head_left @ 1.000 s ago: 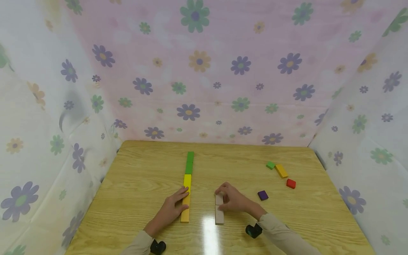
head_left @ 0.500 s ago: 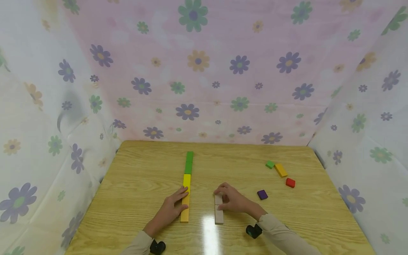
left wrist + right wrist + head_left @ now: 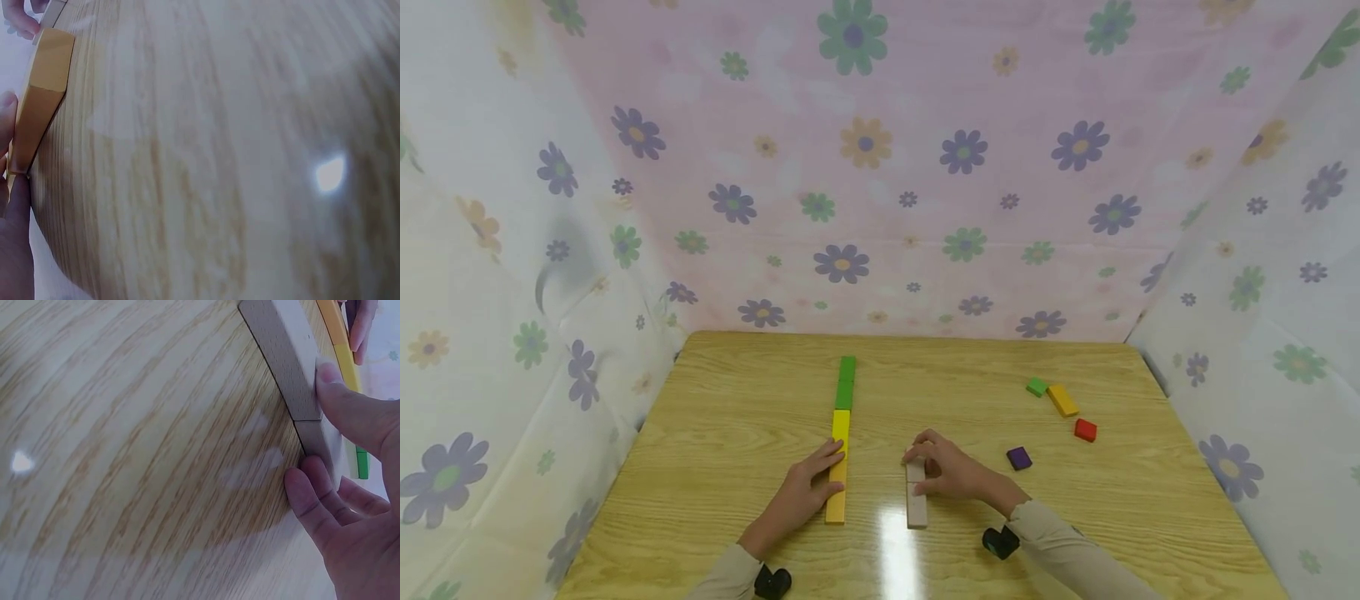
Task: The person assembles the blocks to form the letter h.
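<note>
On the wooden table, a straight row runs away from me: an orange block [image 3: 835,510] nearest, a yellow block [image 3: 841,422], then two green blocks [image 3: 846,383]. My left hand [image 3: 803,487] rests on this row, fingertips on the yellow part and thumb on the orange one. To the right lie two plain wooden blocks, end to end. My right hand [image 3: 955,473] has its fingers curled about the farther wooden block [image 3: 319,440], which it partly covers. Its thumb touches the nearer wooden block [image 3: 284,359] around the joint.
Loose on the right side of the table [image 3: 1112,500] are a purple block [image 3: 1019,458], a red block [image 3: 1086,430], an orange block [image 3: 1063,401] and a small green block [image 3: 1037,387]. Flowered cloth [image 3: 910,225] hangs behind and at both sides.
Both hands keep almost the same places. The head view shifts very slightly, and the blocks stay where they were.
</note>
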Demonstrator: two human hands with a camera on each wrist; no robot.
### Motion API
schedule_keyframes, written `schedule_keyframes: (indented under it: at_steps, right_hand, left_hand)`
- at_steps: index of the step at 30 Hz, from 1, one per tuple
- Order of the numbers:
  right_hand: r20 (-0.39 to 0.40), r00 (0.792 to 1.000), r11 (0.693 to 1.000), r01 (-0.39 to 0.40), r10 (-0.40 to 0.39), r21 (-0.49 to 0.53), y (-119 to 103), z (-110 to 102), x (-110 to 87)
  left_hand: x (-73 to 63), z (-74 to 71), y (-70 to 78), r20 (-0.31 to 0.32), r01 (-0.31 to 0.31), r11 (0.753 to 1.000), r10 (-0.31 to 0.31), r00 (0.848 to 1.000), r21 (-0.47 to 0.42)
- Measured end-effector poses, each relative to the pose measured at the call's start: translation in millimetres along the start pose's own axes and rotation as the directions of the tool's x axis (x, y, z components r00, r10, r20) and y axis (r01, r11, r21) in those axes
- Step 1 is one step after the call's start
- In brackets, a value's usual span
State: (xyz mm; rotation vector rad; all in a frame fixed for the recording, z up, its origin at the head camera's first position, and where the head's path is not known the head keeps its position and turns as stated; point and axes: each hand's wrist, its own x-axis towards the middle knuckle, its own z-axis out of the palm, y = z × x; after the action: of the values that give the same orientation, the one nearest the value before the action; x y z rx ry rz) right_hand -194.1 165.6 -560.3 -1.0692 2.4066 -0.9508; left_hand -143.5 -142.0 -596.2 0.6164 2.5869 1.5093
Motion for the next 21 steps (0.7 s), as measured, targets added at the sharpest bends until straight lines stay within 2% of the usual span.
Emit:
schedule_keyframes:
  at_steps: [13,21]
  right_hand:
    - [-0.01,1.0,0.999,0.023,-0.024,-0.026,2.0,-1.4,-1.6]
    - [0.001,1.0,0.999,0.003,-0.003,-0.037,4.0,-1.0,-0.2]
  left_hand:
    - [0.3,0.2,-0.3,-0.005,0.002,1.0,-0.002,1.0,-0.007]
    - [-0.3,0.4,-1.0,-0.004,-0.007,1.0,0.007,1.0,-0.001]
